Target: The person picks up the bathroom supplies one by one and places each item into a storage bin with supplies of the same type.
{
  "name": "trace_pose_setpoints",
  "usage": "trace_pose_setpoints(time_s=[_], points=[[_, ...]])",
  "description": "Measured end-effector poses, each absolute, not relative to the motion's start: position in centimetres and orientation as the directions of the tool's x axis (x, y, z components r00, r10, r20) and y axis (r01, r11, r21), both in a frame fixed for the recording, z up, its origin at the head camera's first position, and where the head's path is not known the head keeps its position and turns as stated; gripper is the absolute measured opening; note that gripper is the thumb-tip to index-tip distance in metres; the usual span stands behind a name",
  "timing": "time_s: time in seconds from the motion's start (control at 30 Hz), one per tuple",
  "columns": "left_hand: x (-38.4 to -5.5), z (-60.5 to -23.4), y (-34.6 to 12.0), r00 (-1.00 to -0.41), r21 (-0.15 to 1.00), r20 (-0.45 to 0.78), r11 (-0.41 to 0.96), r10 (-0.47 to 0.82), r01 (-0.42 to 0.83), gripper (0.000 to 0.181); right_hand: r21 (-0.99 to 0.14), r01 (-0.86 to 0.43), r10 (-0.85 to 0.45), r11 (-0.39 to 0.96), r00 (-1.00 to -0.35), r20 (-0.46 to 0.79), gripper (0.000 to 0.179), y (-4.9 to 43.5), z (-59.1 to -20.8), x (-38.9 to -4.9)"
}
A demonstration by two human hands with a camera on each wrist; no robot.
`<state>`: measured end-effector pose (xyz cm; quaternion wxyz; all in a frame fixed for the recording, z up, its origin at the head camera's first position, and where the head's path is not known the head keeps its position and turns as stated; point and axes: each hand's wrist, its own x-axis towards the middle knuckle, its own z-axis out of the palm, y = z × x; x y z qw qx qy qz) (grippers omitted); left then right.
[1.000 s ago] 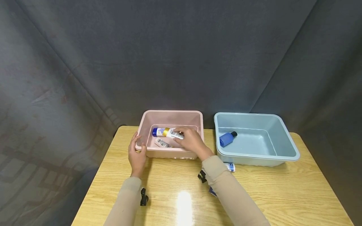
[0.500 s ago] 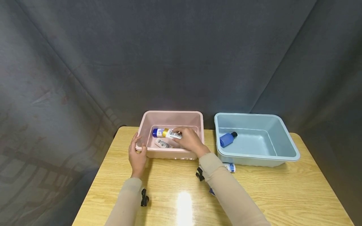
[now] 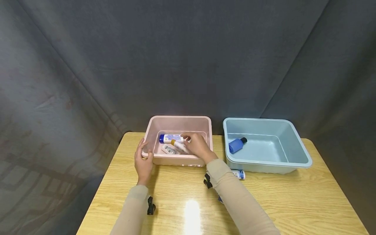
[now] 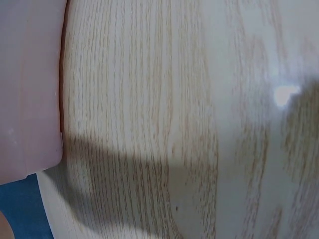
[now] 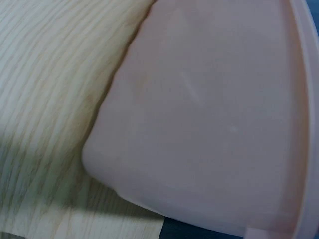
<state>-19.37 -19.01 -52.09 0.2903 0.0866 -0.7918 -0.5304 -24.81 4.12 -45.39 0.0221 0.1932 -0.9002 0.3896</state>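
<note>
My left hand (image 3: 144, 164) grips the front left corner of a pink plastic bin (image 3: 178, 159), fingers over the left rim and thumb at the front rim. Inside the bin lie a white tube with a blue cap (image 3: 170, 138), a white tube with a gold cap (image 3: 180, 146) slanting in front of it, and a small pale tube (image 3: 169, 149) nearest the front wall. Over the right ends of the two longer tubes is my right hand (image 3: 198, 146), index finger and thumb bent and apart. In both wrist views the pink bin's outer wall (image 5: 209, 114) shows; neither shows the tubes.
A light blue bin (image 3: 265, 165) stands to the right with a blue bottle (image 3: 236, 145) with a black cap inside. In front of it a white and blue container (image 3: 239, 174) lies partly behind my right sleeve (image 3: 235, 199). A dark curtain (image 3: 188, 65) hangs behind the wooden table (image 3: 173, 192).
The gold-capped tube has come down from across the blue-capped tube to slant in front of it, uncovering more of its label. My right hand has let it go; my left hand stays put.
</note>
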Motion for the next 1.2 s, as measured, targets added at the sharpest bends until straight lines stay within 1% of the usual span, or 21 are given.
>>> trace_pose_setpoints(time_s=[0.1,0.33,0.6,0.83,1.2], points=[[-19.3,-52.1,-19.0,-0.816,0.89,0.366,0.424,-0.447,0.167,0.036,-0.699,-0.38,-0.319,0.606,-0.921,0.224,0.031,4.2,-45.2,-24.9],[-19.3,-52.0,-19.0,-0.82,0.895,0.353,0.417,-0.45,0.156,0.038,-0.7,-0.374,-0.325,0.608,-0.922,0.21,0.031,4.5,-45.2,-24.9],[-19.3,-52.0,-19.0,-0.817,0.89,0.364,0.427,-0.447,0.162,0.038,-0.703,-0.396,-0.323,0.591,-0.914,0.244,0.031,4.6,-45.3,-24.6],[-19.3,-52.0,-19.0,-0.818,0.891,0.358,0.428,-0.451,0.154,0.037,-0.716,-0.387,-0.31,0.581,-0.919,0.245,0.03,4.8,-45.2,-23.8],[-19.3,-52.0,-19.0,-0.824,0.891,0.342,0.434,-0.453,0.131,0.037,-0.725,-0.414,-0.259,0.551,-0.91,0.323,0.029,5.4,-44.6,-22.5]])
